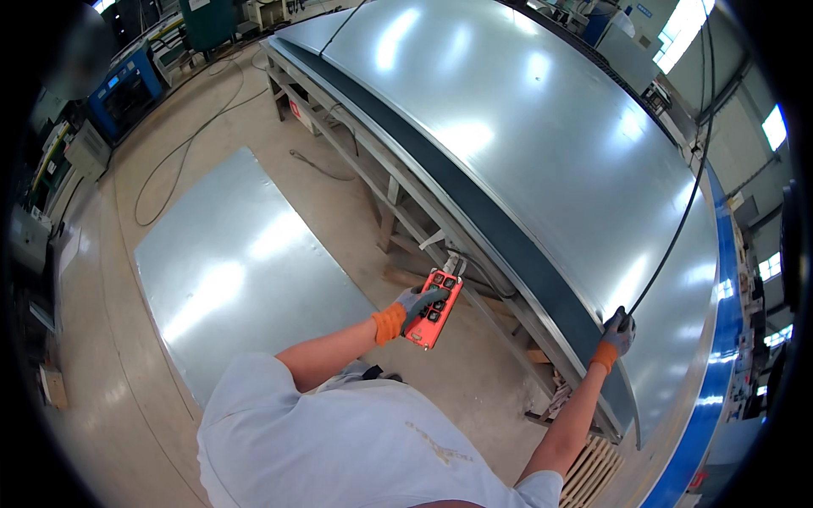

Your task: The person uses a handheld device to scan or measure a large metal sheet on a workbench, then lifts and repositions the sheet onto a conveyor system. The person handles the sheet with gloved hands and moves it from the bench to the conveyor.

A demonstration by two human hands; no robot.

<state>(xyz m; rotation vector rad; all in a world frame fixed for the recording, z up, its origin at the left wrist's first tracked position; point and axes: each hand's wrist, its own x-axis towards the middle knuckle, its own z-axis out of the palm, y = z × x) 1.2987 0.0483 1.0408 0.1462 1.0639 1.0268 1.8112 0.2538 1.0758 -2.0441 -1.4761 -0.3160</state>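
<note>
My left hand (415,305), in a grey glove with an orange cuff, is closed around a red handheld remote control (434,326) with black buttons. Its fingers lie over the button face. Out to the right, my right hand (622,330), gloved the same way, is closed on the lower end of a black cable (677,229) that runs upward. That hand is at the near edge of a large, shiny metal sheet (550,144); what its fingertips touch is hidden. Under the sheet a dark strip (474,220) shows along the frame's edge.
A long metal frame table (394,199) carries the sheet. On the floor at left lies another metal sheet (246,254). Loose cables (190,140) trail across the floor beyond it. A wooden slatted pallet (593,470) sits at lower right. A blue machine (127,89) stands far left.
</note>
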